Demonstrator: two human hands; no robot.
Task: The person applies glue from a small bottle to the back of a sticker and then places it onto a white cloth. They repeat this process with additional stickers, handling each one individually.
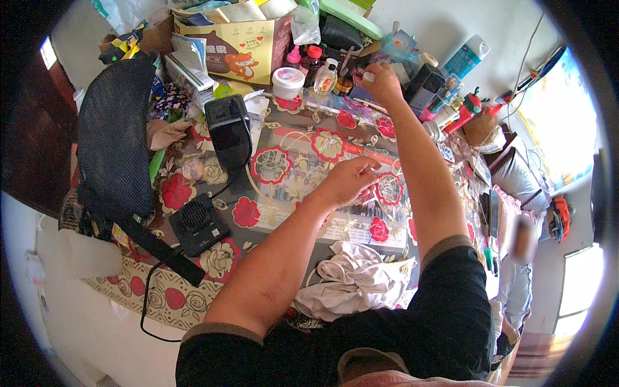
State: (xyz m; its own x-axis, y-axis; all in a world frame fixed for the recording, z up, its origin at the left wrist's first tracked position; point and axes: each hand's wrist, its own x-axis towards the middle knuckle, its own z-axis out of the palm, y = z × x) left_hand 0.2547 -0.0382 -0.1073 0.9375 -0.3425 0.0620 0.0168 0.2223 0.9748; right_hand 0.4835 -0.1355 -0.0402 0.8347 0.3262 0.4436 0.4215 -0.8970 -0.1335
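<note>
My right hand [385,85] reaches to the back of the table, its fingers closed around a small whitish round object [369,77]. Next to it stand a small jar with an orange-brown side [343,85] and a clear glass bottle [325,76]. Over the middle of the flowered tablecloth [247,211], my left hand [348,182] hovers with curled fingers; whatever they hold, if anything, is too small to make out. A crumpled off-white cloth [354,277] lies close to my body. Farther left is a white round tub [287,84] with a lid.
A yellow carton [225,55] of papers stands at the back. On the left are a black mesh bag [116,129], a black box-shaped device [229,132] and a black speaker-like unit [198,226] with a cable. Bottles, including a blue one [465,58], crowd the back right. A person [516,277] is at the right.
</note>
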